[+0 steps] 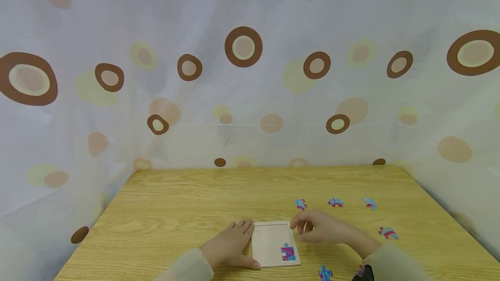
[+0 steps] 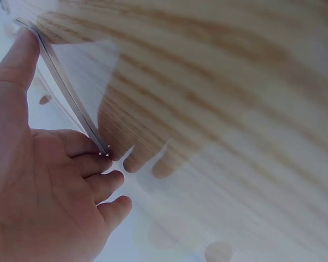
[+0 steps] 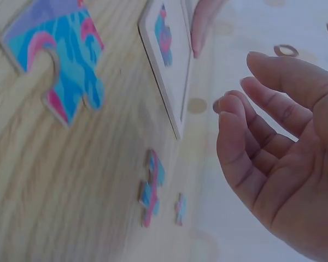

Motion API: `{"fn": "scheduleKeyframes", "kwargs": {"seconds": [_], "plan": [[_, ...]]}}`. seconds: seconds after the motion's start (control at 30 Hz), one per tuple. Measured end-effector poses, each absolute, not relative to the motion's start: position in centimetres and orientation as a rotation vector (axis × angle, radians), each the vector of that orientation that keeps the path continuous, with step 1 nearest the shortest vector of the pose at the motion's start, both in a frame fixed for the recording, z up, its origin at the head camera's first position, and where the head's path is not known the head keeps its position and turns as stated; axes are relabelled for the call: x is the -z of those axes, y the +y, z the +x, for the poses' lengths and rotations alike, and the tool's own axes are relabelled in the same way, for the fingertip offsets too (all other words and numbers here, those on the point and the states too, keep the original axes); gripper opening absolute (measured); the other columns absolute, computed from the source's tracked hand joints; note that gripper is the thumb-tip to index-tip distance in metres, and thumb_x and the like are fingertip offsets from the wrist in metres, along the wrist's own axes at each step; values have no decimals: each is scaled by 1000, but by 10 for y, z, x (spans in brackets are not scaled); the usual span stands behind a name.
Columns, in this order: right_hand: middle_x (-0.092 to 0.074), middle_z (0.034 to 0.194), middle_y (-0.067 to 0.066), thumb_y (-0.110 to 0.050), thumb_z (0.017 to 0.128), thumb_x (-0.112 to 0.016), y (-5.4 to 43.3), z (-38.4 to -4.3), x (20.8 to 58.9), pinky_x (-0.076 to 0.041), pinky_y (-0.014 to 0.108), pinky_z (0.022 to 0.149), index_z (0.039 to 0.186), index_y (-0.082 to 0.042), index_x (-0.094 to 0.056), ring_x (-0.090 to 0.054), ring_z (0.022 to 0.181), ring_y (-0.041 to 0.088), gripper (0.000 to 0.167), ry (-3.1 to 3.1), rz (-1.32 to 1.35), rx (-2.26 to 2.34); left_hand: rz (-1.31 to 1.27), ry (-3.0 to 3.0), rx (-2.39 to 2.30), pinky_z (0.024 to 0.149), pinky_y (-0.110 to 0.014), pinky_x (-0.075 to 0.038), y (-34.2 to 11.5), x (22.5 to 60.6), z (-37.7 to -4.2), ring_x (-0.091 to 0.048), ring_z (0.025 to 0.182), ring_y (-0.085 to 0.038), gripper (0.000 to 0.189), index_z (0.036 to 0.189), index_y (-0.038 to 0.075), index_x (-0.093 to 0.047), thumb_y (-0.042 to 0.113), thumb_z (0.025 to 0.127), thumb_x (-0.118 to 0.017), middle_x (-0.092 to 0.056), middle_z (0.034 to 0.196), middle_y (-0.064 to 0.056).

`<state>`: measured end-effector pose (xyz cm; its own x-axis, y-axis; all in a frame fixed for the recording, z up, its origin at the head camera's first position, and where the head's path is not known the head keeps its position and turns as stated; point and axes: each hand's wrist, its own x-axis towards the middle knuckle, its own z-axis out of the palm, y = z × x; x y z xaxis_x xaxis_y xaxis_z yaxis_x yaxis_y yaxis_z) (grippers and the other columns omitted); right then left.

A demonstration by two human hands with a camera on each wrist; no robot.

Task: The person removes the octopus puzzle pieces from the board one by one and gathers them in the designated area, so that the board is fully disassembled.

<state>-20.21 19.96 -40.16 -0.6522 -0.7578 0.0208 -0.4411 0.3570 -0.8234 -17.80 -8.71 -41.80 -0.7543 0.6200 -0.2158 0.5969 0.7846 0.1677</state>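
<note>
A white puzzle frame (image 1: pixel 269 242) lies on the table with one pink-and-blue jigsaw piece (image 1: pixel 288 253) in its near right corner. Along the frame's left side rests my left hand (image 1: pixel 234 246), fingers spread and fairly straight. In the left wrist view its thumb and fingertips touch the edge of the frame (image 2: pixel 71 93). Just off the frame's far right corner hovers my right hand (image 1: pixel 318 228). Its fingers (image 3: pixel 232 139) are loosely bent, and nothing shows between them and the thumb in the right wrist view.
Loose jigsaw pieces lie beyond and right of the frame: one (image 1: pixel 300 204) near its far right corner, others (image 1: pixel 336 203) (image 1: pixel 369 204) along the back, another (image 1: pixel 388 233) beyond the right forearm. Nearer lie a blue piece (image 1: pixel 325 273) and one partly hidden by a dark wrist device (image 1: pixel 365 273).
</note>
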Motion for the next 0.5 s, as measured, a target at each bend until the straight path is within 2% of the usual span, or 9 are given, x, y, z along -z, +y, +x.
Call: {"fn": "scheduleKeyframes", "kwargs": {"seconds": [0.23,0.5], "plan": [[-54,82,-4,-7,86,-63,181,-200,411,-44,21,54,99,-6,-62,-50,62,6,13,2281,-1022,1149,938,2722,-135,107,-40,-21,-87,419,-178,-23,135,-24,94,143,1,-31,66,78,-54,-27,147,-10],[-55,77,-3,-6,82,-67,172,-196,416,-41,19,53,94,-7,-63,-47,62,6,12,2298,-934,1105,937,2717,-149,107,-39,-21,-88,420,-177,-23,135,-24,94,143,1,-30,66,79,-54,-26,148,-11]]}}
